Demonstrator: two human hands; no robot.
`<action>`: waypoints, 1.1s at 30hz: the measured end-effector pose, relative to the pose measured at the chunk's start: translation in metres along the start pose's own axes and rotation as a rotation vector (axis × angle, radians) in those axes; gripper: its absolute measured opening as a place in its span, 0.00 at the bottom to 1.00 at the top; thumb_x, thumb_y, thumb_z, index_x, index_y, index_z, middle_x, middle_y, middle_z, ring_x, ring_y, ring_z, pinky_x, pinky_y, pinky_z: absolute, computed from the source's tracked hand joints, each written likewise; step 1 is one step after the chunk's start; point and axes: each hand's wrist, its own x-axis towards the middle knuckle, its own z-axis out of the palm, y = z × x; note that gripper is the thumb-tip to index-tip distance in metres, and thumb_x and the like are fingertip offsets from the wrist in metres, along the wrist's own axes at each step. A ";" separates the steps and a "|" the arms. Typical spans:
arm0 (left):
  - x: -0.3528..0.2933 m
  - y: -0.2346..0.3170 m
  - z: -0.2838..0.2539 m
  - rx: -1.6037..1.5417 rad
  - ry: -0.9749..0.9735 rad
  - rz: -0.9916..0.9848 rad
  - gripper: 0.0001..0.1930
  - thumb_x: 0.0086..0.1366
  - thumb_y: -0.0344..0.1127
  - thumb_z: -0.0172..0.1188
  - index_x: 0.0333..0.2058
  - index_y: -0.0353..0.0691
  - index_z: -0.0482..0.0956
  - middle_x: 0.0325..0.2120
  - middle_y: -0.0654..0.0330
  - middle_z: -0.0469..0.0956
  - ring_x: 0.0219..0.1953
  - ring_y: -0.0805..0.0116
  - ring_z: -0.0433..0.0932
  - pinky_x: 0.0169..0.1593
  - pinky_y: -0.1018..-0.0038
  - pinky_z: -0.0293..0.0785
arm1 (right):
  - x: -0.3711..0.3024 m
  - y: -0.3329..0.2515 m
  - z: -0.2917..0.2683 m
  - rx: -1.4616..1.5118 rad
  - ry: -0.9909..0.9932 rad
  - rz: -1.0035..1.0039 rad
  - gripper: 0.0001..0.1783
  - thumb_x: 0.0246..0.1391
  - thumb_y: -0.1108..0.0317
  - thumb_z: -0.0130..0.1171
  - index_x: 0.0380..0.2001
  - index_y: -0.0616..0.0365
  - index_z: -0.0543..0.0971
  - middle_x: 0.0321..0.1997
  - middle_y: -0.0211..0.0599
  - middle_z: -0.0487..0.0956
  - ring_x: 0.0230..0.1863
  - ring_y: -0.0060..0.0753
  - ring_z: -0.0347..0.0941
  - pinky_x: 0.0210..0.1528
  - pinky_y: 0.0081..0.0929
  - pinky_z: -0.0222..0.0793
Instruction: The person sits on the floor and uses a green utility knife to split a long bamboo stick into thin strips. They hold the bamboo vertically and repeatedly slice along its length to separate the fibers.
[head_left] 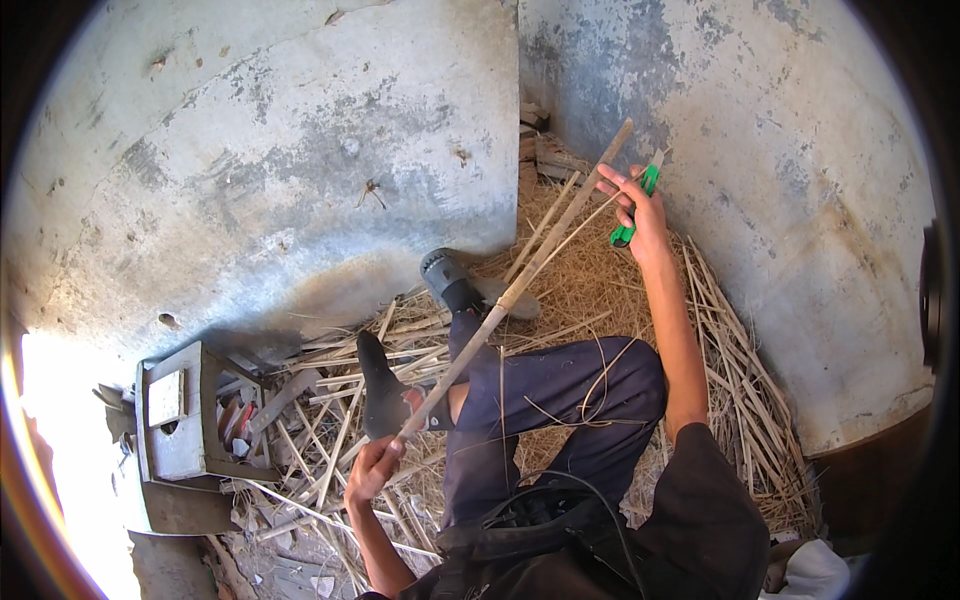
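A long bamboo strip (512, 294) runs slantwise across my legs, from the lower left to the upper right. My left hand (373, 470) is closed round its lower end. Farther up, my right hand (643, 208) holds a green utility knife (650, 180) against the palm, blade out and pointing up. The index finger and thumb of that hand stretch toward the strip's upper part; whether they touch it I cannot tell. A thin sliver (580, 228) runs from the strip toward my right hand. Curly shavings (598, 385) lie over my trousers.
Split bamboo sticks (735, 370) are piled along the right wall, and more sticks (335, 440) lie scattered at left. Fine shavings (585, 290) cover the floor ahead. A worn box (185, 455) with odds and ends stands at left. A grey slipper (520, 300) lies near my foot.
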 end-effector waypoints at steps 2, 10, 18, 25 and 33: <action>0.002 -0.007 0.000 -0.014 0.002 0.026 0.25 0.78 0.55 0.55 0.30 0.39 0.77 0.19 0.70 0.67 0.23 0.79 0.62 0.27 0.74 0.58 | -0.002 -0.003 0.001 -0.033 -0.017 -0.011 0.05 0.70 0.70 0.57 0.43 0.46 0.72 0.62 0.52 0.84 0.61 0.38 0.83 0.21 0.16 0.66; 0.001 -0.008 -0.003 -0.051 -0.019 0.037 0.26 0.77 0.56 0.58 0.27 0.40 0.73 0.19 0.71 0.67 0.22 0.81 0.61 0.26 0.74 0.55 | 0.003 0.001 -0.008 -0.043 -0.026 -0.040 0.08 0.69 0.71 0.58 0.49 0.50 0.74 0.63 0.49 0.83 0.62 0.45 0.82 0.20 0.16 0.63; -0.001 -0.007 -0.001 -0.114 -0.028 0.013 0.27 0.76 0.59 0.60 0.28 0.41 0.73 0.20 0.72 0.66 0.22 0.82 0.60 0.25 0.75 0.54 | -0.001 -0.003 0.000 0.061 -0.005 -0.088 0.25 0.66 0.73 0.60 0.64 0.58 0.70 0.62 0.51 0.83 0.60 0.46 0.84 0.18 0.14 0.61; 0.005 -0.004 0.006 -0.097 -0.029 0.058 0.27 0.77 0.60 0.58 0.28 0.41 0.73 0.21 0.72 0.65 0.23 0.80 0.60 0.27 0.75 0.55 | 0.000 -0.006 -0.006 0.320 -0.254 -0.036 0.33 0.71 0.64 0.59 0.76 0.52 0.64 0.77 0.50 0.70 0.73 0.41 0.72 0.20 0.15 0.63; 0.010 -0.001 0.012 -0.023 -0.019 0.095 0.26 0.79 0.57 0.55 0.30 0.39 0.75 0.20 0.71 0.65 0.24 0.79 0.60 0.29 0.73 0.57 | 0.001 0.002 -0.007 0.183 -0.101 -0.043 0.40 0.68 0.62 0.64 0.77 0.53 0.60 0.73 0.47 0.75 0.70 0.41 0.76 0.20 0.13 0.62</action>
